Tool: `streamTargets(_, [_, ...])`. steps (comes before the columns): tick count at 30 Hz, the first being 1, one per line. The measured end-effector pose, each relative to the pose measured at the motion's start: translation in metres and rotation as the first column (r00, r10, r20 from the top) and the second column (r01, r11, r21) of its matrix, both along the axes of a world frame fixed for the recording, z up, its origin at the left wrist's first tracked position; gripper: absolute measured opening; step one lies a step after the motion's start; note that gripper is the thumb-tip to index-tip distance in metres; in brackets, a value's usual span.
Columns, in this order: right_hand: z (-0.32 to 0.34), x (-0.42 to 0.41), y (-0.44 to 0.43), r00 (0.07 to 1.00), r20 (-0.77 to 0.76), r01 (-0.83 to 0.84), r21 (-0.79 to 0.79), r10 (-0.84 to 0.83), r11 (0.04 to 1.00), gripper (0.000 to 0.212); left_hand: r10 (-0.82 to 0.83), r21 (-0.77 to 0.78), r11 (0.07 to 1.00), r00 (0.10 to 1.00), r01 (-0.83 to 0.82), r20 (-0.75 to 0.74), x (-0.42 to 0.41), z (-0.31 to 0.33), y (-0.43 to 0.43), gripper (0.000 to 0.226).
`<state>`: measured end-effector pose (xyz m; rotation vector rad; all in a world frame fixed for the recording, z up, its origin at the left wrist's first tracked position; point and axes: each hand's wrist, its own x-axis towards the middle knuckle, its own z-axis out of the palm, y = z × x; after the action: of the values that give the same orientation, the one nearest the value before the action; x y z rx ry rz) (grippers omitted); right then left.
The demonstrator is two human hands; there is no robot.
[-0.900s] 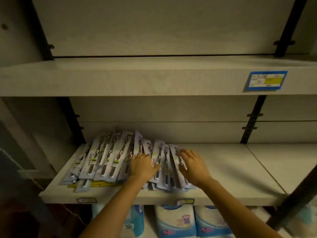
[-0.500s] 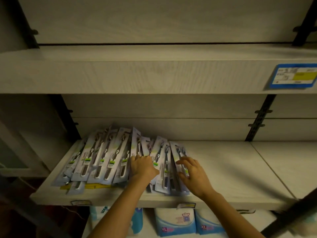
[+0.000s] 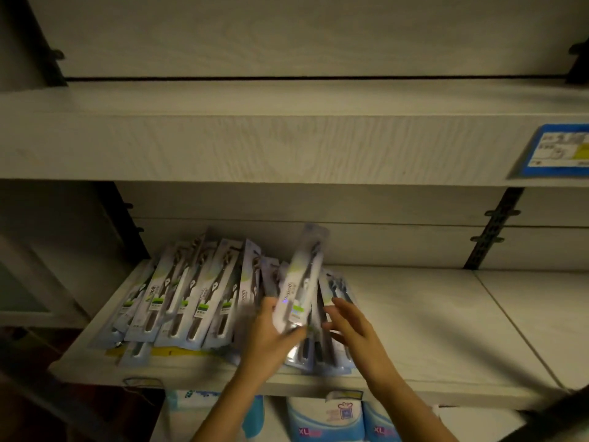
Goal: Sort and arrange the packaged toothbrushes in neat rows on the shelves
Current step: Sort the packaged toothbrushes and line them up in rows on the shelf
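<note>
Several packaged toothbrushes [image 3: 191, 291] lie fanned and overlapping on the left part of the middle shelf [image 3: 430, 346]. My left hand [image 3: 271, 339] grips the lower end of one toothbrush pack [image 3: 302, 275], which is lifted and tilted up above the pile. A few more packs [image 3: 334, 291] lie under and to the right of it. My right hand [image 3: 353, 330] hovers beside the lifted pack with fingers spread, over the right edge of the pile, holding nothing.
An upper shelf [image 3: 255, 145] hangs overhead with a blue price tag [image 3: 561, 151] at its right. Black brackets [image 3: 490, 231] run up the back wall. Blue-and-white packages [image 3: 325, 422] stand below the shelf. A yellow strip [image 3: 172, 350] lies under the pile.
My left hand has picked one pack out of the pile and raised it. My right hand has drawn slightly back from the packs and opened. The camera has moved closer.
</note>
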<state>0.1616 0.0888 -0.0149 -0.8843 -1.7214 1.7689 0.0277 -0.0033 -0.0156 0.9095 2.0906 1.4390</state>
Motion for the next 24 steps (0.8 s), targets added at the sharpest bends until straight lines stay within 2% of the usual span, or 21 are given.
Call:
streamTargets(2, [0.005,-0.001,0.000,0.997,-0.076,-0.012,-0.078,0.006,0.997,0.032,-0.056,0.041,0.998,0.997,0.054,0.045,0.021,-0.009,0.005,0.039])
streamTargets(6, [-0.001,-0.002,0.002,0.998,0.011,0.055,-0.005,-0.055,0.998,0.049,-0.124,0.016,0.992,0.992,0.124,-0.005,0.037,-0.020,0.013,0.037])
streamTargets(8, [-0.004,0.000,0.004,0.997,0.002,0.072,-0.025,-0.072,0.997,0.046,-0.195,-0.029,0.980,0.981,0.195,0.006,0.037,-0.023,0.012,0.033])
streamTargets(10, [-0.004,0.003,0.006,0.998,-0.024,0.063,-0.077,-0.065,0.995,0.043,-0.250,-0.022,0.967,0.965,0.253,0.080,0.031,-0.021,0.007,0.017])
streamTargets(11, [-0.004,0.005,0.008,0.997,-0.039,0.063,-0.101,-0.068,0.993,0.042,-0.228,0.013,0.973,0.967,0.228,0.110,0.026,-0.019,0.006,0.007])
streamTargets(13, [-0.001,0.009,0.012,0.994,-0.056,0.084,-0.125,-0.092,0.989,0.039,-0.045,0.062,0.997,0.999,0.044,0.002,0.014,-0.017,0.009,0.017])
streamTargets(14, [-0.001,0.012,0.015,0.994,-0.047,0.096,-0.127,-0.102,0.987,0.039,0.034,0.033,0.999,0.993,-0.031,-0.110,0.007,-0.017,0.014,0.016])
streamTargets(15, [-0.002,0.013,0.017,0.993,-0.032,0.105,-0.125,-0.110,0.987,0.039,0.040,-0.037,0.998,0.972,-0.050,-0.230,0.003,-0.016,0.021,0.008])
streamTargets(16, [-0.002,0.015,0.018,0.993,-0.019,0.114,-0.125,-0.118,0.986,0.038,-0.005,-0.163,0.985,0.938,-0.055,-0.347,0.002,-0.014,0.027,0.011])
streamTargets(18, [-0.003,0.018,0.019,0.990,-0.018,0.133,-0.129,-0.136,0.983,0.037,-0.185,-0.449,0.890,0.841,-0.076,-0.509,0.002,-0.021,0.042,0.037])
streamTargets(20, [-0.003,0.021,0.020,0.988,-0.017,0.148,-0.122,-0.151,0.981,0.036,-0.270,-0.568,0.812,0.777,-0.134,-0.569,0.004,-0.022,0.052,0.051])
streamTargets(24, [-0.006,0.028,0.022,0.988,-0.013,0.154,-0.107,-0.156,0.982,0.036,-0.270,-0.606,0.778,0.779,-0.169,-0.565,0.005,-0.031,0.063,0.061])
